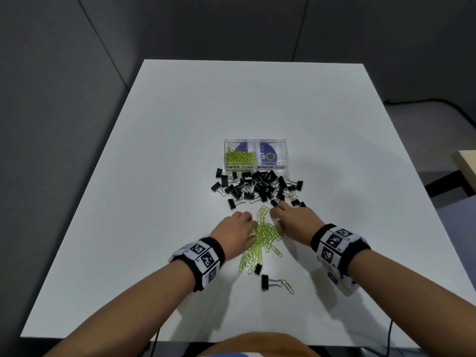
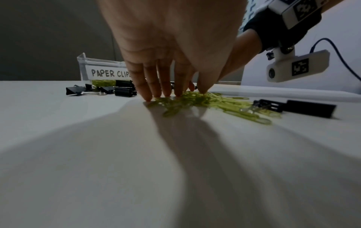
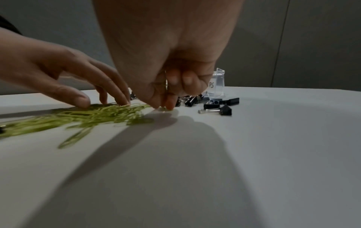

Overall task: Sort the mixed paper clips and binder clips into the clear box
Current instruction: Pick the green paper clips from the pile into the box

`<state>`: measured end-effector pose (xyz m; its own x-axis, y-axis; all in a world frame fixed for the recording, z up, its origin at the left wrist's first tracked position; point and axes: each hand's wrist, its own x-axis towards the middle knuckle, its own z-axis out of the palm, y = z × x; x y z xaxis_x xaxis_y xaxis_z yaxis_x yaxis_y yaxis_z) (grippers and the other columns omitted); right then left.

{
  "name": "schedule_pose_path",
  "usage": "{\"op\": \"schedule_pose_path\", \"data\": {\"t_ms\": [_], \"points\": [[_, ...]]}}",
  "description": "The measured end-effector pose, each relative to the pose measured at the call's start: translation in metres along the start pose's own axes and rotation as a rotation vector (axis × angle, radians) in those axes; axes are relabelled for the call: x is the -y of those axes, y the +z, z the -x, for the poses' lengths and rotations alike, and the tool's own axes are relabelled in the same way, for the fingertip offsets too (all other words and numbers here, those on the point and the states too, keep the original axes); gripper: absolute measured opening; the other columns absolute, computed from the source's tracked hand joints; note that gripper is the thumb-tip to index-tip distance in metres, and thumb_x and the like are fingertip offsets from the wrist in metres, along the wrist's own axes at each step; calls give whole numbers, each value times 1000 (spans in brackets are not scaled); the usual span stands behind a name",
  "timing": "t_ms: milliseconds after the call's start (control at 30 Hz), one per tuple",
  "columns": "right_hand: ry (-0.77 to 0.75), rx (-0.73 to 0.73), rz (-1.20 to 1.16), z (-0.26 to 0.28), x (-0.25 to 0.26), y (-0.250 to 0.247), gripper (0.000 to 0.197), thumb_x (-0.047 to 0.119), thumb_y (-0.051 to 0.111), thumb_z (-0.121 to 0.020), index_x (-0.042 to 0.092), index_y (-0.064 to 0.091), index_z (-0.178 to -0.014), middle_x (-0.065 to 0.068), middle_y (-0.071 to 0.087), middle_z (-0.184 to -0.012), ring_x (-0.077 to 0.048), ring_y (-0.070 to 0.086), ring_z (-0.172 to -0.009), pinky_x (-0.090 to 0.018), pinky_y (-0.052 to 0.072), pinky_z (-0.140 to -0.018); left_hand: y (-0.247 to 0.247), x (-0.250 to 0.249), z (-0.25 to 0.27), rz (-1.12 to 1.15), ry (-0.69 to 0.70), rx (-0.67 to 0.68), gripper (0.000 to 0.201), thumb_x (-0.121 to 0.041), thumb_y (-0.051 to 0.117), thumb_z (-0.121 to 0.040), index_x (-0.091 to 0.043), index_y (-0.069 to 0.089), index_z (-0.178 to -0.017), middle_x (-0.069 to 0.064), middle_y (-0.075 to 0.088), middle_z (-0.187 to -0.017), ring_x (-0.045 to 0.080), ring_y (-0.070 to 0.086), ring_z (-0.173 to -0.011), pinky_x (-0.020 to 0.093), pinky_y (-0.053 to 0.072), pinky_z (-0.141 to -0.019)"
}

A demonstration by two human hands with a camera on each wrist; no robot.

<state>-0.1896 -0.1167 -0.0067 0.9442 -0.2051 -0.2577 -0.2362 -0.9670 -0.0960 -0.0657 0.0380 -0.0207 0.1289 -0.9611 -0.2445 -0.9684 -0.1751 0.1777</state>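
Note:
The clear box [image 1: 273,140] stands mid-table; its left half, labelled PAPER CLIPS [image 2: 109,72], holds green clips, and its BINDER CLIPS half looks bare. Black binder clips [image 1: 257,188] lie heaped just in front of it. Nearer me spreads a pile of green paper clips [image 1: 265,234]. My left hand [image 1: 247,222] has straight fingers, tips [image 2: 148,98] down at the pile's left edge. My right hand [image 1: 277,215] is curled at the pile's far right edge. Its thumb and forefinger [image 3: 170,106] pinch a paper clip against the table, and a thin wire shows between its curled fingers.
Two stray binder clips [image 1: 265,282] and a lone paper clip [image 1: 288,286] lie near the front of the white table [image 1: 154,176]. A wooden surface [image 1: 466,161] sits off the right edge. The right wrist's camera [image 2: 296,67] and cable hang just right of the pile.

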Motion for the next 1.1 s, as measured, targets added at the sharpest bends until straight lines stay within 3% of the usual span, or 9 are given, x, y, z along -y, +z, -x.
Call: {"op": "schedule_pose_path", "data": {"t_ms": [167,367,467,633,733,800,867,933,1100], "points": [[-212,-142,-27,30,9,8,31,33,42,-90,14,59,-107,0,63,-92,-13,54,-45,-19,30,-40,13,11,19,-32,153,-84,50,-45,36,-86,-15,56,-121,6,65,-113,22,65,-97,31,55,-77],[-463,-113,50,53,30,26,42,62,37,-77,22,47,-78,9,58,-69,-11,49,-37,-17,19,-39,15,5,34,-109,408,-137,46,-63,55,-70,-30,64,-100,-8,67,-96,10,63,-84,21,51,-72],[-481,-106,46,57,39,37,35,56,39,-74,22,45,-74,9,58,-65,-11,49,-35,-16,23,-34,13,-8,30,-103,455,-95,35,-59,63,-66,-31,66,-87,-11,65,-86,10,62,-77,21,49,-68],[-375,-134,21,56,38,37,17,37,40,-71,22,47,-75,9,56,-60,-12,46,-33,-21,25,-30,17,-14,21,-82,408,-81,30,-41,38,-77,-29,65,-69,-12,62,-71,11,61,-65,21,43,-60],[-303,-59,5,53,34,33,18,36,40,-70,20,46,-75,7,58,-60,-14,47,-32,-20,19,-34,15,-14,18,-95,423,-99,19,-42,52,-74,-30,67,-71,-12,63,-75,11,60,-68,22,42,-61],[-287,-2,-66,52,35,29,20,29,45,-76,12,53,-84,-1,64,-73,-22,59,-47,-22,34,-39,11,-13,18,-42,416,-104,18,-44,64,-70,-28,68,-77,-8,64,-82,12,60,-72,21,46,-61],[-252,147,-125,51,35,21,25,24,49,-87,4,55,-101,-12,63,-98,-34,63,-73,-34,45,-56,7,-12,19,86,379,-91,25,-43,55,-76,-23,68,-84,-2,64,-89,17,61,-76,26,49,-66],[-245,222,-111,50,36,14,28,26,46,-91,2,54,-104,-14,60,-105,-35,60,-83,-35,40,-63,1,-12,19,203,331,-74,32,-40,49,-84,-16,67,-97,4,63,-98,22,60,-85,32,50,-74],[-166,124,-190,34,23,-11,21,26,44,-93,10,55,-99,-7,65,-94,-23,56,-70,-20,32,-59,-28,3,7,241,141,-122,31,-36,48,-94,-18,58,-117,0,61,-113,15,54,-103,25,42,-88]]}}
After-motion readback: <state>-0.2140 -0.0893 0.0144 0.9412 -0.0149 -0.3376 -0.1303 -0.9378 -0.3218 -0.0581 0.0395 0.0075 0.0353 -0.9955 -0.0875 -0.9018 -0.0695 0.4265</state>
